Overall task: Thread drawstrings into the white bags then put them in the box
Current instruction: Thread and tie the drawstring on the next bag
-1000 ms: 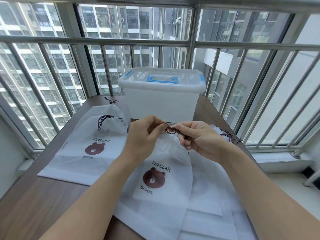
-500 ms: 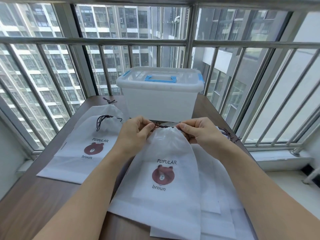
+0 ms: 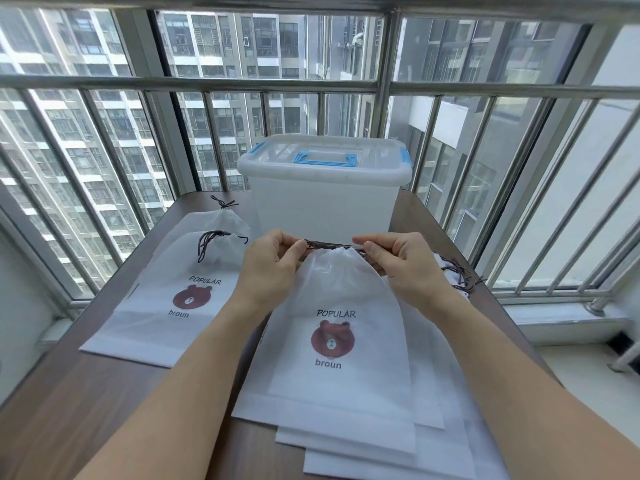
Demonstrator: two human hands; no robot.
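A: Best handling here? 
B: Judging by the gathered mouth, draw both cord ends evenly outward, keeping the white bag flat on its stack.

A: Where's the drawstring? 
B: Stretched between the hands, left hand pinching it at nine o'clock, right hand pinching at three; box closed at twelve.

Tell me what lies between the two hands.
In the head view, a taut stretch of dark drawstring spans from the left hand to the right hand, above the white bag's gathered mouth.
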